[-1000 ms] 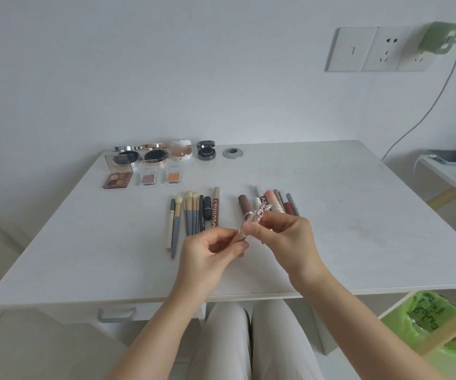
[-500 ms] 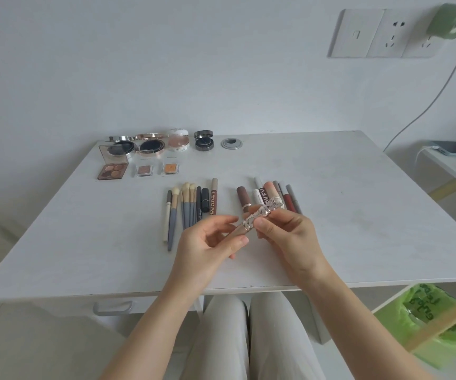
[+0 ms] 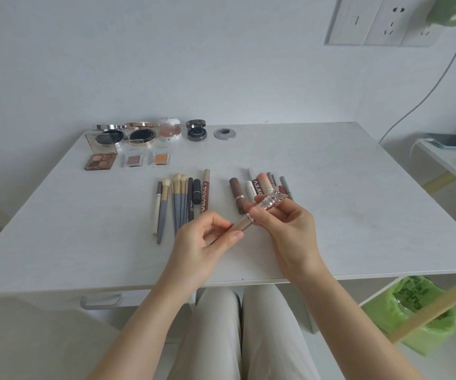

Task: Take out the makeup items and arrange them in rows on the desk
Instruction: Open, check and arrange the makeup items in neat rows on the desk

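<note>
At frame centre, both hands pinched a rose-gold, butterfly-capped lip tube (image 3: 259, 212): left hand (image 3: 207, 242) its base, right hand (image 3: 290, 229) its cap. A brown pencil (image 3: 205, 192) read "COLORKEY".

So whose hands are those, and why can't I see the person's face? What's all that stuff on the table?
The camera sits on the person's head and looks down, so you see only their arms and legs. Their left hand and right hand both hold one rose-gold lipstick tube with a butterfly-shaped cap above the white desk. On the desk lie makeup things in rows: round compacts with open lids at the back, a brown eyeshadow palette, grey-handled brushes, and a cluster of lipsticks and pencils.
</note>
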